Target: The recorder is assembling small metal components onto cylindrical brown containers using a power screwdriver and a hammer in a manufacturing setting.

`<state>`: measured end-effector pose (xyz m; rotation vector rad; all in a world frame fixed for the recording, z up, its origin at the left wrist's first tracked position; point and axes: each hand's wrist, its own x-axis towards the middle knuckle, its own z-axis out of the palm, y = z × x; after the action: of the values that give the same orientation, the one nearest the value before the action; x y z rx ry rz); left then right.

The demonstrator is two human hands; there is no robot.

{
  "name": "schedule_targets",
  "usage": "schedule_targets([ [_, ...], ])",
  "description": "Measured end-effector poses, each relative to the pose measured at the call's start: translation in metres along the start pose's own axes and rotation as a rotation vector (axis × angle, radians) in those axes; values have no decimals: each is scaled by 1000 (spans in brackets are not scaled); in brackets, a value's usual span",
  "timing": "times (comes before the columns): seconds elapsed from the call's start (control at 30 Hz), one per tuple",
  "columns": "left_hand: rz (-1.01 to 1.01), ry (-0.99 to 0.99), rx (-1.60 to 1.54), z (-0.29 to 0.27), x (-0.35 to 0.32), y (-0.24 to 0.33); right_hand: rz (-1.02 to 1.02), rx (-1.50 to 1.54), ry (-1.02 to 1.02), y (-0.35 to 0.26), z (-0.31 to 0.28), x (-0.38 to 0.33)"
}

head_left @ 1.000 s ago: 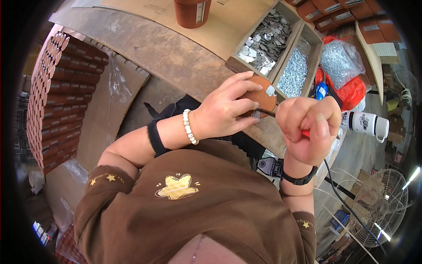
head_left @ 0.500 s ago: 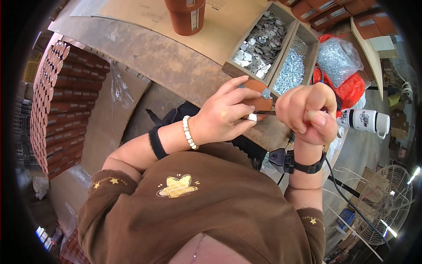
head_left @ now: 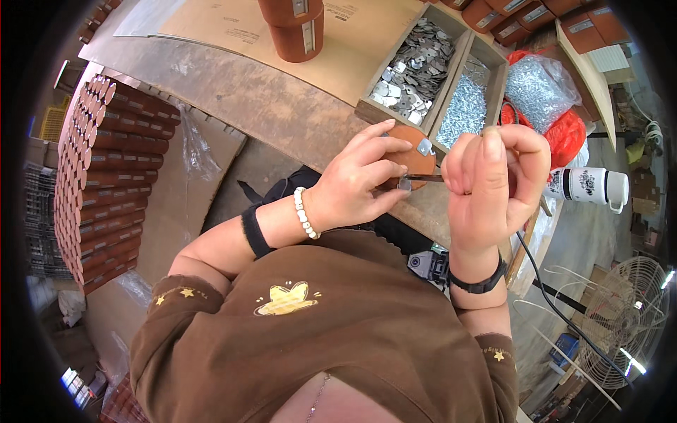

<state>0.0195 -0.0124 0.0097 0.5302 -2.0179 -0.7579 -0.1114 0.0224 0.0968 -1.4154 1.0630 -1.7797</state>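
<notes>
A reddish-brown round piece (head_left: 422, 159) rests over the bench edge, with my left hand (head_left: 358, 175) closed on its left side. One small metal plate (head_left: 424, 146) shows on its upper right; another metal plate (head_left: 404, 184) lies by my left thumb and fingertips. My right hand (head_left: 490, 185) is curled around a screwdriver (head_left: 427, 178), whose thin dark shaft points left to the lower plate. Its handle is hidden in my fist, and the tip is too small to make out.
Beyond my hands stand a wooden box of metal plates (head_left: 361, 107) and a wooden box of screws (head_left: 462, 113). A bag of screws (head_left: 543, 88) and a white bottle (head_left: 589, 185) are to the right. Reddish-brown pots (head_left: 300, 39) stand ahead; many more are stacked (head_left: 123, 162) at left.
My right hand has rolled over around the screwdriver, its thumb now pointing up. The wrist strap's device has swung left and down. My left hand stays on the round piece.
</notes>
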Motion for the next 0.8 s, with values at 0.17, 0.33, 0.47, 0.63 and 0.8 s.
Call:
schedule_targets([
  [0.17,66,-23,-6,-1,2,-1,-28,298,-127,11,-4,13],
  [0.33,65,-59,24,-3,2,1,-10,301,-318,12,-12,23],
  [0.47,89,-50,15,-3,3,2,50,502,-267,15,-21,17],
  [0.63,76,-82,54,-5,-2,0,-31,434,-149,4,-40,4],
  [0.8,-50,-65,16,-11,-4,1,-246,320,-75,-11,-105,8],
])
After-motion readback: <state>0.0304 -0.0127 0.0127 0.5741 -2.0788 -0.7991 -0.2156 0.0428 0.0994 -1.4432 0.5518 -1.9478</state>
